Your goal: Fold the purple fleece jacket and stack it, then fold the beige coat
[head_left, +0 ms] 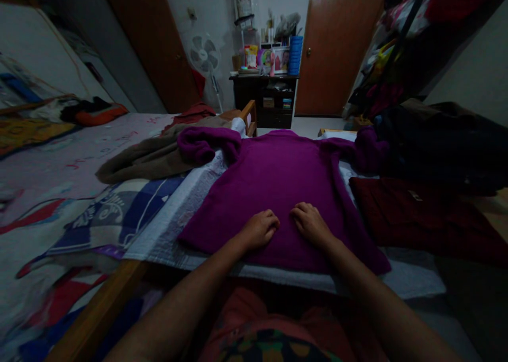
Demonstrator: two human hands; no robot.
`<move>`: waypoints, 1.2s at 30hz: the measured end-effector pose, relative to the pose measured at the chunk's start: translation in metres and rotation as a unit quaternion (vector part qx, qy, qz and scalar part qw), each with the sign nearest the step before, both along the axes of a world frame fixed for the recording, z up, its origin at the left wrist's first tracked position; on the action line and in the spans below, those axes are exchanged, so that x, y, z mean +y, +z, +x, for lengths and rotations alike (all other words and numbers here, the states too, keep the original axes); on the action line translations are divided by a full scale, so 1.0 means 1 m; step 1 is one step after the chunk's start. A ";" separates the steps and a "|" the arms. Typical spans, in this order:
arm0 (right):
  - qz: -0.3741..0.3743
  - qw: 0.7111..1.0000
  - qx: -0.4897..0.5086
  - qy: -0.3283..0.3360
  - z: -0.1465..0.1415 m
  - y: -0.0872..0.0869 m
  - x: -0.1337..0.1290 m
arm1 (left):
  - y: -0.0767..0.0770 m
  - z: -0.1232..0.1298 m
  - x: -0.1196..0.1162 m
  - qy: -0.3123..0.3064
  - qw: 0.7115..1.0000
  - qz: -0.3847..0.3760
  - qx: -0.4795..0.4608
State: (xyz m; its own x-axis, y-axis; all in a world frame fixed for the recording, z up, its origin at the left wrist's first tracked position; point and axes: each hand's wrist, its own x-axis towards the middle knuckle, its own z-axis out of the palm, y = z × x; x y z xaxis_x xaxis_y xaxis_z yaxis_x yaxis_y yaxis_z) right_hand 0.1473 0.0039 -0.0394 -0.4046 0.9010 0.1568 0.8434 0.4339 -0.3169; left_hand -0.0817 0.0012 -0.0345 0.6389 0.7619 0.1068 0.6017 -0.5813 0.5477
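A purple long-sleeved sweater point(283, 174) lies spread out in front of me, its hem towards me and its sleeves stretched to either side. My left hand point(262, 228) rests on the lower middle of the sweater, fingers bent and touching the fabric. Close beside it, my right hand point(310, 222) also lies on the sweater with its fingers lightly curled. No fold of cloth shows gathered in either hand. Underneath the sweater is a pale quilted cloth point(159, 235), visible around its edges.
Folded dark red clothing point(420, 208) lies to the right, beside a dark pile of clothes point(444, 145). On the left are a brown garment point(146, 158) and a blue checked cloth point(119, 211) on a bed. Farther back stand a fan point(204, 55) and a dark shelf point(264, 100).
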 end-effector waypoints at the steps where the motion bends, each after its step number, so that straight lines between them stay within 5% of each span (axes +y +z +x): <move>1: 0.003 1.000 -0.006 -0.013 0.002 0.000 0.000 | 0.003 0.000 -0.003 -0.001 1.000 -0.006 0.005; 5: 0.015 0.998 -0.004 -0.059 0.009 -0.001 -0.003 | 0.016 -0.002 -0.013 -0.017 0.998 -0.028 0.045; 8: 0.002 0.999 0.042 -0.003 0.004 -0.001 -0.014 | 0.020 -0.001 -0.017 -0.026 0.997 -0.017 0.073; 11: -0.003 0.995 0.076 0.058 -0.004 -0.003 -0.025 | 0.018 0.003 -0.015 -0.009 0.997 -0.009 0.078; 18: -0.002 0.996 0.086 0.038 -0.005 -0.016 -0.022 | 0.010 0.017 -0.028 0.059 0.994 0.006 0.091; 24: -0.002 0.997 0.077 0.016 -0.010 -0.011 -0.023 | 0.003 0.011 -0.038 -0.010 0.996 0.013 0.084; 28: 0.011 0.995 0.089 0.033 -0.017 -0.006 -0.020 | 0.003 0.009 -0.040 0.000 0.997 0.043 0.057; 33: -0.019 0.997 -0.001 0.076 -0.013 -0.006 -0.009 | 0.003 0.007 -0.050 0.000 0.999 0.033 0.040; 36: -0.038 0.997 -0.063 -0.002 -0.001 -0.004 0.001 | 0.007 0.004 -0.050 -0.004 0.999 0.012 0.038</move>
State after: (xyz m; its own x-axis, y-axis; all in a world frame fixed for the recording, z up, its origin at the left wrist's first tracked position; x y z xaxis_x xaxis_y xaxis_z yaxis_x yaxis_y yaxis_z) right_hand 0.1467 0.0049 -0.0430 -0.4127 0.9101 0.0373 0.8804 0.4090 -0.2401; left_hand -0.0779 -0.0488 -0.0279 0.6522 0.7542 0.0766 0.6357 -0.5992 0.4868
